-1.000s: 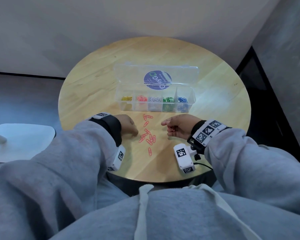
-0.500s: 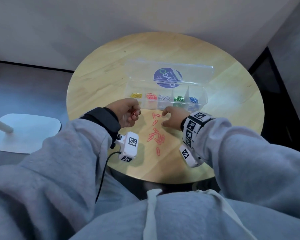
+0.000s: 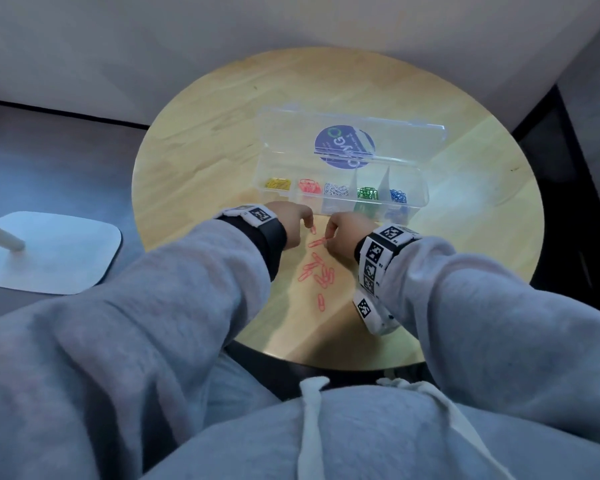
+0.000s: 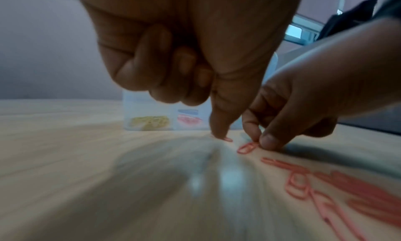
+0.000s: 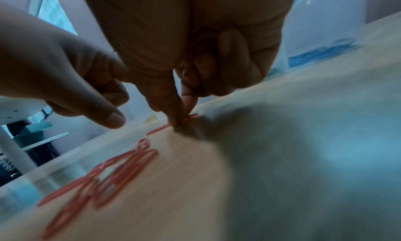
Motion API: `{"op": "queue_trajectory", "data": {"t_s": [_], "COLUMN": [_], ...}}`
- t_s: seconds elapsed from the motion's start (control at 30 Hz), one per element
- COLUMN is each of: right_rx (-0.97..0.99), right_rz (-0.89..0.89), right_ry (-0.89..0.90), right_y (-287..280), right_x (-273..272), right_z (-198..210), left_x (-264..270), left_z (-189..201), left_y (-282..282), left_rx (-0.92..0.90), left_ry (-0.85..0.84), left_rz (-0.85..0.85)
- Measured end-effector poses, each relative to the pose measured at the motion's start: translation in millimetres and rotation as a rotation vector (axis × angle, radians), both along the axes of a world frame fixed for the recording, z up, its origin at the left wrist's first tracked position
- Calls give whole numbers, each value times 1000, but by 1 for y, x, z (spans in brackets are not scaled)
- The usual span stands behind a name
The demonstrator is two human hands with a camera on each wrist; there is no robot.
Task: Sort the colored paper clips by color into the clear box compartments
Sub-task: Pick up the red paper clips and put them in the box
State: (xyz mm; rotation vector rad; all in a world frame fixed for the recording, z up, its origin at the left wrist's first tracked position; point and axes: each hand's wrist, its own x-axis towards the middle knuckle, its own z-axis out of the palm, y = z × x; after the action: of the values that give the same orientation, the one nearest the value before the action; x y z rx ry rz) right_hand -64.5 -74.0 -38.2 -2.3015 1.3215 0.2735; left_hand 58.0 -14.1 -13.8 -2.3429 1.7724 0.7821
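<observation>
A clear box (image 3: 420,202) stands open on the round table, its compartments holding yellow, red (image 3: 309,186), white, green and blue clips. Several red clips (image 3: 321,275) lie loose on the wood in front of it. My left hand (image 3: 309,226) is down at the table just before the box. Its thumb tip (image 4: 221,133) pinches the end of one red clip (image 4: 228,139), the other fingers are curled in, and the forefinger is hidden behind the thumb. My right hand (image 3: 327,239) pinches another red clip (image 5: 190,117) between thumb and forefinger, right beside the left hand.
The box lid (image 3: 354,140), with a round purple sticker, lies open behind the compartments. The wooden table (image 3: 205,161) ends in a curved edge near my lap. A white stand base (image 3: 52,251) sits on the floor to the left.
My left hand, raised with a red clip half a second ago, has come down onto a clip on the table. The right hand has stayed by the box front.
</observation>
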Motion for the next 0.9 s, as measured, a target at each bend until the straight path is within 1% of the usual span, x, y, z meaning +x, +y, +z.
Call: {"op": "queue_trajectory", "data": {"t_s": [0.13,0.17,0.23,0.27,0.3,0.37,0.4,0.43,0.47,0.53,0.7,0.77,0.83,0.87,0.9], "right_rx": [25,53,173,284,445,813,929,992,1026,1029,1007,993,965,951,940], "right_rz": [20,13,-49,-119,-223,-506,-622,-694,-732,-737,-654,-636,-660,-674,-678], "right_ry": [40,37,-2,-45,-110,-294,-380,-443,-487,-526,-490,-485,-508,-519,-523], "right_y": [-3,-4,-7,-8,-10,-14,-16,-18,-19,-20,-17,-16,-14,-12,-11], "right_x": [-8,-11,-18,-22,-26,-37,-44,-51,-56,-64,-68,-68,-67,-67,-67], "right_z": [-1,-1,-2,-3,-2,-4,-3,-4,-3,-3,-5,-6,-4,-2,-1], "left_x": [-12,-14,-16,-16,-17,-16,-15,-14,-13,-13,-15,-13,-10,-7,-5], "left_z": [2,2,0,-1,-2,-6,-9,-11,-14,-17,-19,-17,-13,-12,-10], "left_y": [-10,-12,-16,-17,-18,-20,-22,-23,-24,-25,-21,-16,-10,-9,-8], "left_rx": [14,19,31,34,39,46,50,53,54,51,99,101,82,75,76], "left_ry": [-103,-133,-188,-201,-208,-208,-211,-217,-225,-227,-170,-118,22,148,314], "left_rz": [-54,-75,-105,-110,-108,-102,-107,-112,-112,-91,-36,10,125,208,306]}}
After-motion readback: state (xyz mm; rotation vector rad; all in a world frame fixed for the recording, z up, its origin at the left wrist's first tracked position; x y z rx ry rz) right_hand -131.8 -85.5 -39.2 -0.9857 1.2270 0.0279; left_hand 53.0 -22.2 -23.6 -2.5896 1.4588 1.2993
